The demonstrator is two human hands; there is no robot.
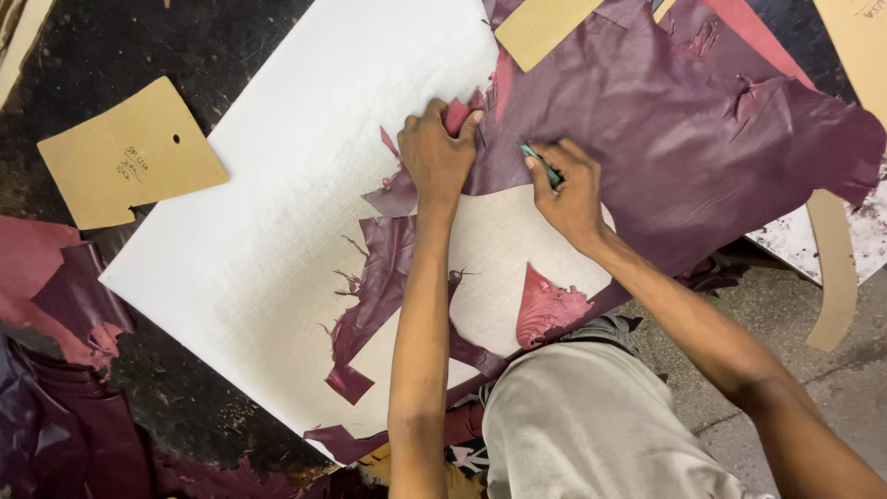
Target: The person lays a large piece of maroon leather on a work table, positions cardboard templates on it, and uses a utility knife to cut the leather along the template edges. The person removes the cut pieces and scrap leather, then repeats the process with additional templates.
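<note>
Pinching the maroon leather (665, 139), left hand (436, 157); right hand (568, 189) grips a green knife (540, 164).

A white board (277, 212) lies slantwise across the dark table (120, 37). A leather hide (684, 157) lies over the board's right part and runs past its right edge. The left hand (436, 157) presses on the hide's left edge, on the board; the right hand (568, 189) rests on the hide just right of it, with a cutter (540, 164) in its fingers. Offcut strips (370, 305) lie on the board below the left hand. One card template (129, 152) lies on the table left of the board; another (545, 28) lies on the hide's top edge. Leather scraps (55, 305) pile up at lower left.
</note>
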